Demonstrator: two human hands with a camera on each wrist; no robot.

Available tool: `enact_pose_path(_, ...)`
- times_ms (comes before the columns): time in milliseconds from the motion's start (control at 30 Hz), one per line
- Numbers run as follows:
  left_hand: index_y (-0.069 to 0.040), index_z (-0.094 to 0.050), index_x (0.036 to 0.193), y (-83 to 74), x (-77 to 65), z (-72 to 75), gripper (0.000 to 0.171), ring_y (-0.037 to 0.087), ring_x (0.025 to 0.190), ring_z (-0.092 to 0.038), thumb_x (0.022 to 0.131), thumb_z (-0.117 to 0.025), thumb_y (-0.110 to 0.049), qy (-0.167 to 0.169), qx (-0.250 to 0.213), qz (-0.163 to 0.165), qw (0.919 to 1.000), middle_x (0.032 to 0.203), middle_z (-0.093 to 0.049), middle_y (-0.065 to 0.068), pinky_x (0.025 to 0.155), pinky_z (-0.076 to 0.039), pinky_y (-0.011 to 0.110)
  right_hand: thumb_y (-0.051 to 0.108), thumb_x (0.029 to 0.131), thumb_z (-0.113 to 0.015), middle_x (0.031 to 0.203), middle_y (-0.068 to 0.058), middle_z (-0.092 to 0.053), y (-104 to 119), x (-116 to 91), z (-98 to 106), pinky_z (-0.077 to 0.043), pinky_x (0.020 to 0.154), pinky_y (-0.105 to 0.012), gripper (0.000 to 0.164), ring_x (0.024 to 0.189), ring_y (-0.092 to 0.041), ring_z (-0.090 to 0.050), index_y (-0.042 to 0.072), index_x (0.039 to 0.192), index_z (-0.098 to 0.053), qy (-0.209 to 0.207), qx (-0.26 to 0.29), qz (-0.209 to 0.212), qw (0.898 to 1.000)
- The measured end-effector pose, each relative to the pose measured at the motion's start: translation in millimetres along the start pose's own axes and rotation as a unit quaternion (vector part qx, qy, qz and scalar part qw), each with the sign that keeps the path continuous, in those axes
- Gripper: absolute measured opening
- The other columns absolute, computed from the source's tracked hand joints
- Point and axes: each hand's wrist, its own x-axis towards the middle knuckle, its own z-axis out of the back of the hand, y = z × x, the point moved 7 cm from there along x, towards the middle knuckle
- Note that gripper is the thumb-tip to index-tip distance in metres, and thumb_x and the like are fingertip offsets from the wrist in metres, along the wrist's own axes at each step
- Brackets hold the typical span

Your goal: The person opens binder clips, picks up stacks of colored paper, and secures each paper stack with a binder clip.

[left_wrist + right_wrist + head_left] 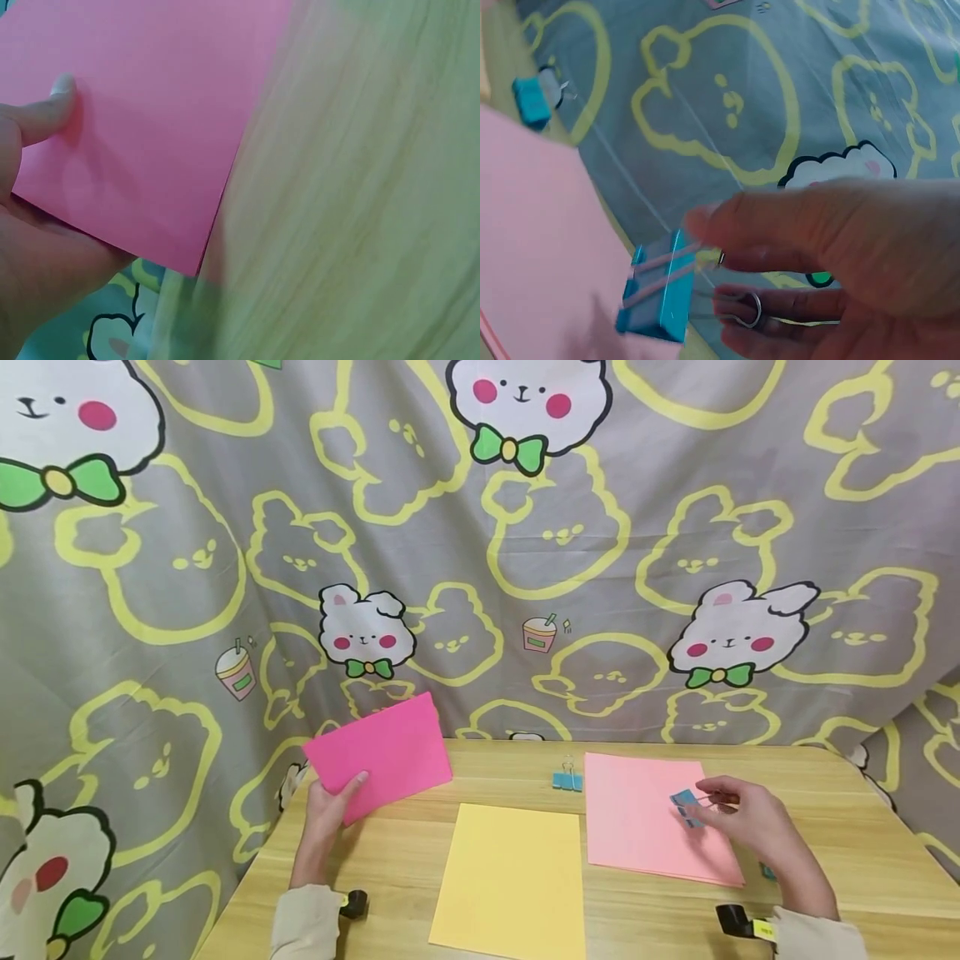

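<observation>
My left hand (330, 806) holds a stack of hot-pink paper (393, 756) tilted above the table's left side, thumb across its face; the left wrist view shows the thumb (49, 116) lying on the sheet. In my right hand (753, 814) a blue binder clip (687, 808) is held by its wire handles, over the light-pink paper stack (637, 818). The right wrist view shows the clip (658, 289) near the fingertips, one wire handle by the thumb and the other by the fingers. Between the hands lies yellow paper (513, 881), untouched.
A second blue binder clip (567, 781) stands at the back, left of the light-pink stack. Another blue item (767, 871) is partly hidden by the right forearm. A patterned curtain (480, 568) hangs behind the wooden table (847, 827).
</observation>
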Motion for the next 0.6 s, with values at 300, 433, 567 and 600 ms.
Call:
enact_pose_path(300, 0.004, -0.056, 0.131, -0.2, -0.6, -1.3, 0.052, 0.002, 0.087, -0.068, 0.093, -0.079, -0.023, 0.02, -0.019, -0.006, 0.9996, 0.112, -0.069, 0.006, 0.082, -0.054, 0.022, 0.027, 0.085, -0.084, 0.101, -0.022, -0.069, 4.6, 6.0, -12.0, -0.055, 0.071, -0.045, 0.059, 0.091, -0.036, -0.064, -0.014, 0.122, -0.063, 0.049, -0.079, 0.011, 0.996)
enact_pose_path(433, 0.006, -0.056, 0.131, 1.7, 1.2, -3.2, 0.05, 0.002, 0.087, -0.068, 0.095, -0.077, -0.021, 0.027, -0.017, -0.016, 0.9994, 0.116, -0.07, 0.011, 0.082, -0.055, 0.023, 0.023, 0.086, -0.082, 0.099, -0.022, -0.07, 4.7, 6.3, -16.0, -0.055, 0.071, -0.046, 0.057, 0.091, -0.038, -0.066, -0.016, 0.122, -0.062, 0.051, -0.085, 0.015, 0.995)
enact_pose_path(567, 0.006, -0.056, 0.13, 4.9, 0.9, -4.2, 0.047, 0.003, 0.087, -0.068, 0.095, -0.076, -0.018, 0.031, -0.015, -0.013, 0.9993, 0.117, -0.069, 0.015, 0.082, -0.055, 0.022, 0.02, 0.086, -0.081, 0.101, -0.028, -0.069, 6.4, 7.5, -20.2, -0.056, 0.076, -0.052, 0.057, 0.095, -0.044, -0.065, -0.019, 0.122, -0.059, 0.056, -0.085, 0.018, 0.995)
enact_pose_path(600, 0.006, -0.055, 0.13, 5.3, 0.8, -4.6, 0.047, 0.004, 0.088, -0.068, 0.095, -0.075, -0.017, 0.032, -0.015, -0.013, 0.9993, 0.116, -0.07, 0.015, 0.082, -0.055, 0.023, 0.019, 0.085, -0.081, 0.101, -0.029, -0.069, 7.1, 7.9, -21.0, -0.056, 0.077, -0.053, 0.058, 0.095, -0.044, -0.065, -0.019, 0.123, -0.059, 0.056, -0.088, 0.021, 0.994)
